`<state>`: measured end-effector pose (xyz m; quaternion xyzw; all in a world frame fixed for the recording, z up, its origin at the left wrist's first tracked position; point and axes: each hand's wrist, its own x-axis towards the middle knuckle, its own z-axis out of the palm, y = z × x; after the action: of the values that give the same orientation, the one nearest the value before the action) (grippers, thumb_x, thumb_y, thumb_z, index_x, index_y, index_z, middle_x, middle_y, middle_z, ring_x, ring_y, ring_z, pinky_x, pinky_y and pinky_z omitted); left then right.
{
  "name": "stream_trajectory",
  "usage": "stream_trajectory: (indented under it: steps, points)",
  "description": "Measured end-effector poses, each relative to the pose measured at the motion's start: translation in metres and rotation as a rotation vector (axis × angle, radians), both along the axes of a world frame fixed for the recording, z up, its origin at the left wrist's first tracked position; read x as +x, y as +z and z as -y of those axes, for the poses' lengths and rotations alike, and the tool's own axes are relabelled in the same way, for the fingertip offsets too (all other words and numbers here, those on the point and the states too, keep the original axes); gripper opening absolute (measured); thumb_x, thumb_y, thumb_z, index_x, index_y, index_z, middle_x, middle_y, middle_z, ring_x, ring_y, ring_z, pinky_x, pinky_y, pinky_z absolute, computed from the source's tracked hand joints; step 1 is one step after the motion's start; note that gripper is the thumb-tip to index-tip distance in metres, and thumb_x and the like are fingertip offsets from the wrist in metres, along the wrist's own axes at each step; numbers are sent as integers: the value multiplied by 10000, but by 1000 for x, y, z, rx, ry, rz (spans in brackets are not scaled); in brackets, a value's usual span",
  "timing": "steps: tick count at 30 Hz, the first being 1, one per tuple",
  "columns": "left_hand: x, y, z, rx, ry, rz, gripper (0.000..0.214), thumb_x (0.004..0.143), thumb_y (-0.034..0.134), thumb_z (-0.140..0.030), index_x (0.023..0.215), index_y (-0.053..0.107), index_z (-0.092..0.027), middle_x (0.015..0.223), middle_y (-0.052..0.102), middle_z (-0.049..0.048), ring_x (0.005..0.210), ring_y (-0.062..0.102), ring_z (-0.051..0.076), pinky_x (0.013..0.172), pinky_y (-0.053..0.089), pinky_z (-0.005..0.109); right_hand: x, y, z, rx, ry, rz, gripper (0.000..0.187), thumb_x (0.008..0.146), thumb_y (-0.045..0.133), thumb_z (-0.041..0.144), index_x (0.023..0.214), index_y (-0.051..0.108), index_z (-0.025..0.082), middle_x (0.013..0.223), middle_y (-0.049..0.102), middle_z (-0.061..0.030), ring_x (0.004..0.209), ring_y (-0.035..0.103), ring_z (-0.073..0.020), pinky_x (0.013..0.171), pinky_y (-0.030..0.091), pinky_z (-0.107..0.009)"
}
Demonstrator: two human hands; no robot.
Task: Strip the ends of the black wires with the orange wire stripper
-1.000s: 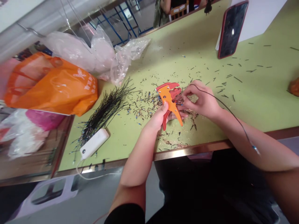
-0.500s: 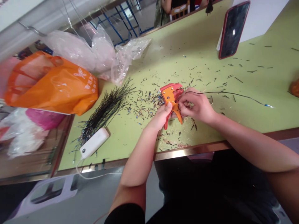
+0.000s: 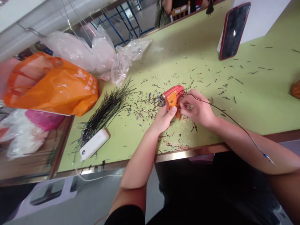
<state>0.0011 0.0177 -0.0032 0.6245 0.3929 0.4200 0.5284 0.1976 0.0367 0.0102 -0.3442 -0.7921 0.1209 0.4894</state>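
Near the front of the table, my left hand is closed around the handles of a red and orange wire stripper. My right hand is beside the tool's jaws, its fingers pinched on a thin black wire. The wire arcs over that hand and trails along my right forearm, ending in a blue tip with a pale bare end. Where the wire's near end meets the jaws is hidden by my fingers. Wire scraps lie around and under both hands.
Left of my hands lies a bundle of black wires, with a white power bank against it. An orange bag and clear plastic bags sit at the left. A phone leans on a white box at the back right.
My left hand has squeezed the stripper's handles together and the tool has tilted. The wire's free end has swung down from over the table onto my right forearm.
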Motion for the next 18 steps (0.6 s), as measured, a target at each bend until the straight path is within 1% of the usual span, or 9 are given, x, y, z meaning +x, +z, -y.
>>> stream_trajectory:
  steps: [2,4,6,8,10,13,16,18]
  points:
    - [0,0,1,25,24,-11,676,978,603,-741,1424,713,-245,1520,678,121,1470,593,319,1281,432,470,-1,-2,0,-69,-2,0,131,888,602,124,793,607,214,812,629,-33,741,562,-168,670,469,-317]
    - [1,-3,1,-20,31,71,704,955,623,-759,1430,708,-247,1523,675,123,1474,590,311,1255,464,449,-2,-4,0,-103,23,-8,124,881,596,125,795,606,213,811,632,-29,738,571,-161,654,472,-306]
    - [2,-7,1,-123,33,186,757,922,641,-790,1441,696,-240,1472,707,134,1424,635,314,1160,554,429,-4,-4,0,-81,52,-19,124,880,597,121,801,612,215,826,656,-33,769,600,-168,679,494,-311]
    - [3,-10,0,-238,43,268,797,902,656,-804,1453,679,-228,1370,758,141,1308,714,312,1003,639,390,-5,-4,0,-34,67,-22,142,888,587,113,801,615,222,837,682,-38,816,637,-185,720,515,-330]
    - [3,-10,0,-333,48,304,805,902,662,-799,1452,671,-212,1261,796,138,1188,770,300,876,669,351,-6,-3,0,12,82,-21,168,899,571,104,793,611,229,812,687,-35,839,666,-199,746,528,-348]
    - [2,-8,-1,-411,24,341,822,877,684,-807,1425,677,-194,1152,819,128,1084,803,293,822,678,346,-5,0,0,31,115,-37,173,912,585,121,783,614,233,779,689,-32,834,685,-213,746,539,-363]
    - [1,-3,-1,-428,-52,383,844,852,704,-817,1415,677,-188,1096,825,127,994,821,291,814,682,368,1,6,-2,-58,154,-141,130,951,649,212,824,661,236,818,717,-40,821,690,-206,746,551,-363]
    - [0,0,-1,-423,-112,397,859,856,693,-824,1410,679,-168,1042,825,133,947,824,295,818,682,392,7,11,-7,-173,172,-306,153,1003,662,321,876,693,242,849,716,-38,813,693,-188,754,559,-355]
